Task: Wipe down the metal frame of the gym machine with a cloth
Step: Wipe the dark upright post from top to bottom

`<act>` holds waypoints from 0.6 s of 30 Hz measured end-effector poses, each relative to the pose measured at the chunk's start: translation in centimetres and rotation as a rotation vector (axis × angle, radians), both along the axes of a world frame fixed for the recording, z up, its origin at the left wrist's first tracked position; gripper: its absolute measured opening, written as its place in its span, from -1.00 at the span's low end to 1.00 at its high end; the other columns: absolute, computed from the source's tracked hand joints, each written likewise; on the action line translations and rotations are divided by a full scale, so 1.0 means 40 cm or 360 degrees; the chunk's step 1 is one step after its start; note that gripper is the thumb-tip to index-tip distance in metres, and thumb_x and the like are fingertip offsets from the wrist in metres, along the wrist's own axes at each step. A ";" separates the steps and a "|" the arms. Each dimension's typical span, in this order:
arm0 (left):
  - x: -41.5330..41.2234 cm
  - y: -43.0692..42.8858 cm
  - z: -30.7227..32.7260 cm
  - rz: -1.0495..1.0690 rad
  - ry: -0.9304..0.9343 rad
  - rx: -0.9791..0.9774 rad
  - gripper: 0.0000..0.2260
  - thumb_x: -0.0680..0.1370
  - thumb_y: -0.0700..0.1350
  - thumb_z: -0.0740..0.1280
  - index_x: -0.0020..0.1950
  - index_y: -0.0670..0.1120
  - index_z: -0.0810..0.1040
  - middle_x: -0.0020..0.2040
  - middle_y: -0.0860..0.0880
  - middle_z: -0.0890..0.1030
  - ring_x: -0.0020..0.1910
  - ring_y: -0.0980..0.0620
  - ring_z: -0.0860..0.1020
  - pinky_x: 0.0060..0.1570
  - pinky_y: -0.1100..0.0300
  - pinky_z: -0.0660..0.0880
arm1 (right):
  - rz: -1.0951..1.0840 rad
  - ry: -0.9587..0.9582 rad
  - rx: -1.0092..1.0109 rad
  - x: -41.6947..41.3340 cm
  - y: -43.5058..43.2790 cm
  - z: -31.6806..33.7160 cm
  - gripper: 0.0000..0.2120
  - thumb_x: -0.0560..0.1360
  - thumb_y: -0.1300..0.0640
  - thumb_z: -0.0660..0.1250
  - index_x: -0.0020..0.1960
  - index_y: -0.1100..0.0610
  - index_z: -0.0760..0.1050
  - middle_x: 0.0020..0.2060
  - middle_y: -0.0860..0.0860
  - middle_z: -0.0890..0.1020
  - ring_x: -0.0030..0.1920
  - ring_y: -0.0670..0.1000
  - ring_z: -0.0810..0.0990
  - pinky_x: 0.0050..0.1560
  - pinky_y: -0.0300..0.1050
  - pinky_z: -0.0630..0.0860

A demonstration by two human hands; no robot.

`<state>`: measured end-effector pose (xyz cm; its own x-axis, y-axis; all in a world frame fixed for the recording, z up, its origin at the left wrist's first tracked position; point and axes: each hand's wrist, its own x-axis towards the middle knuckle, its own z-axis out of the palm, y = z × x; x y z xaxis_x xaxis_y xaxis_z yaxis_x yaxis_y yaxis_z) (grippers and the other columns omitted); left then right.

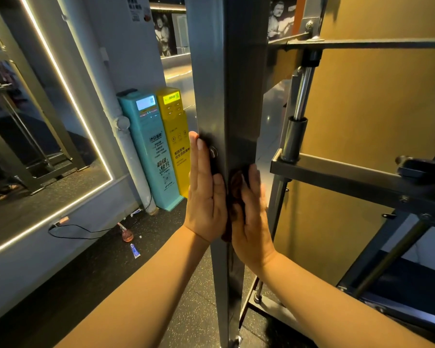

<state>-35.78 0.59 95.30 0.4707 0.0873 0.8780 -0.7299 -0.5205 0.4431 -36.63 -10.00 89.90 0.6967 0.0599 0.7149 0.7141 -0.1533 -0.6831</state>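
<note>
A tall grey metal post (226, 84) of the gym machine stands upright right in front of me. A dark brownish cloth (236, 194) is wrapped around the post's near corner at mid height. My left hand (205, 194) lies flat against the post's left face, fingers straight and pointing up, pressing one side of the cloth. My right hand (253, 217) presses the cloth flat on the post's right face and looks slightly blurred. Most of the cloth is hidden under my palms.
Right of the post are a horizontal frame bar (337, 177), a chrome piston rod (302, 94) and a yellow-brown panel. At the left wall stand a teal kiosk (150, 149) and a yellow kiosk (177, 136), beside a lit mirror. A cable, small bottle (127, 234) and tube (135, 250) lie on the dark floor.
</note>
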 end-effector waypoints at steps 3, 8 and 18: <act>-0.008 -0.008 -0.034 0.0029 0.0044 -0.0028 -0.48 0.77 -0.01 -0.03 0.66 -0.17 -0.10 0.67 -0.18 -0.06 0.69 -0.10 -0.08 0.64 -0.02 -0.05 | 0.0021 0.0293 -0.0048 -0.014 -0.003 -0.127 -0.36 0.72 0.17 0.07 0.67 -0.17 -0.13 0.68 0.01 -0.06 0.67 0.13 -0.06 0.54 0.42 0.16; -0.012 -0.027 -0.061 0.0125 0.0083 -0.0136 -0.47 0.76 0.04 -0.03 0.69 -0.08 -0.08 0.68 -0.20 -0.05 0.69 -0.09 -0.07 0.64 0.00 -0.04 | 0.0007 0.0402 0.0129 -0.043 0.022 -0.120 -0.38 0.71 0.23 0.06 0.66 -0.13 -0.05 0.67 0.00 0.01 0.66 0.11 -0.01 0.55 0.36 0.19; -0.020 -0.018 -0.141 0.0191 0.0076 0.0024 -0.50 0.76 0.11 -0.05 0.69 0.17 -0.13 0.70 0.15 -0.11 0.69 -0.02 -0.03 0.63 0.08 0.02 | 0.0117 0.0389 -0.0261 -0.038 -0.031 -0.134 -0.43 0.73 -0.09 0.00 0.62 -0.34 -0.23 0.67 -0.13 -0.12 0.66 -0.03 -0.07 0.60 0.09 0.19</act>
